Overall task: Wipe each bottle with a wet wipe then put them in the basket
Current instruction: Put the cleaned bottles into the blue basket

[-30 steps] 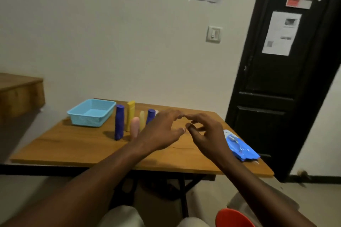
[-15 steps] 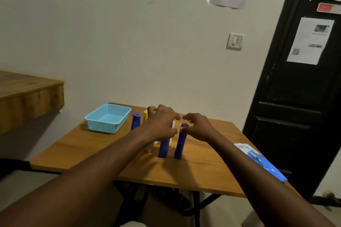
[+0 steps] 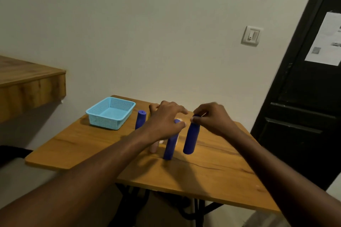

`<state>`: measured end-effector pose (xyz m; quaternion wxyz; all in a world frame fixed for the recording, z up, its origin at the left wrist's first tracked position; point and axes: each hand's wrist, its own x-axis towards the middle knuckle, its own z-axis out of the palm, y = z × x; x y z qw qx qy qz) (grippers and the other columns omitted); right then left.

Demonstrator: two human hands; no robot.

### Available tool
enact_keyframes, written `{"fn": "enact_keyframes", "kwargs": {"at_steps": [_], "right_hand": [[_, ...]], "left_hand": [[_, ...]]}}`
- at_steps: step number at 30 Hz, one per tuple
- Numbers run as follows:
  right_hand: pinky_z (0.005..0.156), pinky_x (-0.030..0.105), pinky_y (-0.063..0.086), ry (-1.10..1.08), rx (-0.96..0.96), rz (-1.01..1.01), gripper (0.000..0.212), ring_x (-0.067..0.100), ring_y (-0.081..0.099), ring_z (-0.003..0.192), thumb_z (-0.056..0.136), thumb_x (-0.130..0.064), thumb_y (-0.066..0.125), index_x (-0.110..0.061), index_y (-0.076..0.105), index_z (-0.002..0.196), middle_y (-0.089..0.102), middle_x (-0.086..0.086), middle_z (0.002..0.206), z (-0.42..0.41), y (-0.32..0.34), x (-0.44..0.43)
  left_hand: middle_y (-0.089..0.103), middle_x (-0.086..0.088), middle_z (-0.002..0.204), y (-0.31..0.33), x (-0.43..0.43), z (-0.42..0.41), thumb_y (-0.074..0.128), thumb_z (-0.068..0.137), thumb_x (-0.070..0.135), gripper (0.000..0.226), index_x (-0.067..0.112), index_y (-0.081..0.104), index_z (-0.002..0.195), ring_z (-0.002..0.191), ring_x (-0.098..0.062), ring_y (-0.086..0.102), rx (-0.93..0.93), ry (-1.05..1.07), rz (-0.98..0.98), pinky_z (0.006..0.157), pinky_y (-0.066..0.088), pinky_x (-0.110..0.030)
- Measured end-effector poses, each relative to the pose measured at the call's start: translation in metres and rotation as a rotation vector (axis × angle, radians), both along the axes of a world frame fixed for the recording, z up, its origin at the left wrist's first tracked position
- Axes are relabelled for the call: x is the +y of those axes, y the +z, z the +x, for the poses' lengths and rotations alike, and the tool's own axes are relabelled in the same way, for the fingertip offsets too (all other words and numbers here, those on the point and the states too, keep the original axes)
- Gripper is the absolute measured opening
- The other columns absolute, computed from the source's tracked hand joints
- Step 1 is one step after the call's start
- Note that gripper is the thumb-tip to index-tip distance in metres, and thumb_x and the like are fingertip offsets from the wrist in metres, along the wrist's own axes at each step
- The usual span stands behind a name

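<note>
Bench [image 3: 212,177]: lower centre of frame; carries all the bottles and the basket.
Right bottle [image 3: 191,138]: blue, tilted, base apparently just off the bench; likely picked first for wiping.
Right hand [image 3: 212,120]: fingers [image 3: 198,113] pinch that bottle's cap.
Middle bottle [image 3: 170,145]: blue, upright, pink bottle [image 3: 154,147] beside it.
Left hand [image 3: 164,121]: arched over the middle bottle's top, thumb at cap, probably steadying; grip not confirmed.
Far bottle [image 3: 141,119]: blue, upright.
Basket [image 3: 105,121]: centre left, no bottles inside.
Wipe: not visible.

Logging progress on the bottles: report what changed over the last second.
Right hand took the right blue bottle by its top and lifted it, tilted, off the table. Left hand came to the top of the middle blue bottle. Basket and far blue bottle stayed put.
</note>
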<state>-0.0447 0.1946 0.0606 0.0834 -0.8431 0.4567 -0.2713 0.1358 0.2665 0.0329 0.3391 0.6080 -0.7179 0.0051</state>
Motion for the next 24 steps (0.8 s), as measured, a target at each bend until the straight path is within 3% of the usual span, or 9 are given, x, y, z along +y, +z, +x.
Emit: {"fn": "enact_keyframes", "kwargs": {"at_steps": [5, 9, 12, 16, 24], "right_hand": [[0.063, 0.015, 0.044, 0.045, 0.029, -0.137, 0.022, 0.004, 0.063, 0.080, 0.083, -0.028, 0.083, -0.011, 0.077, 0.096, 0.072, -0.005, 0.089, 0.027, 0.074, 0.008], [0.069, 0.032, 0.059, 0.113, -0.033, -0.169, 0.020, 0.011, 0.066, 0.074, 0.080, -0.023, 0.084, -0.006, 0.078, 0.089, 0.074, 0.000, 0.082, 0.069, 0.125, 0.005], [0.069, 0.034, 0.062, 0.160, -0.137, -0.137, 0.020, 0.023, 0.073, 0.080, 0.079, -0.022, 0.084, -0.005, 0.076, 0.087, 0.076, 0.009, 0.085, 0.106, 0.147, -0.007], [0.063, 0.026, 0.060, 0.200, -0.248, -0.072, 0.023, 0.017, 0.072, 0.077, 0.078, -0.023, 0.083, -0.003, 0.077, 0.088, 0.077, 0.009, 0.085, 0.167, 0.155, -0.031], [0.069, 0.030, 0.062, 0.216, -0.246, 0.167, 0.031, 0.020, 0.073, 0.077, 0.074, -0.028, 0.088, -0.002, 0.077, 0.085, 0.078, 0.011, 0.086, 0.290, 0.107, -0.090]], "left_hand": [[0.067, 0.014, 0.120, 0.031, -0.005, 0.020, 0.074, 0.088, 0.034, 0.039, 0.029, 0.065, 0.126, 0.114, -0.001, 0.057, 0.386, -0.121, 0.004, 0.103, 0.048, -0.037], [0.073, 0.010, 0.107, 0.061, -0.017, 0.051, 0.079, 0.084, 0.030, 0.038, 0.023, 0.068, 0.120, 0.102, -0.004, 0.068, 0.535, -0.166, -0.039, 0.095, 0.056, -0.038], [0.074, 0.007, 0.102, 0.086, -0.026, 0.082, 0.079, 0.084, 0.025, 0.034, 0.019, 0.067, 0.116, 0.100, -0.009, 0.070, 0.573, -0.148, -0.076, 0.094, 0.057, -0.038], [0.072, 0.004, 0.112, 0.105, -0.034, 0.136, 0.076, 0.087, 0.022, 0.040, 0.016, 0.064, 0.125, 0.107, -0.012, 0.067, 0.553, -0.075, -0.070, 0.094, 0.055, -0.034], [0.064, -0.001, 0.124, 0.071, -0.058, 0.236, 0.072, 0.088, 0.012, 0.049, 0.015, 0.058, 0.134, 0.114, -0.017, 0.059, 0.610, 0.070, 0.117, 0.070, 0.044, -0.019]]}}
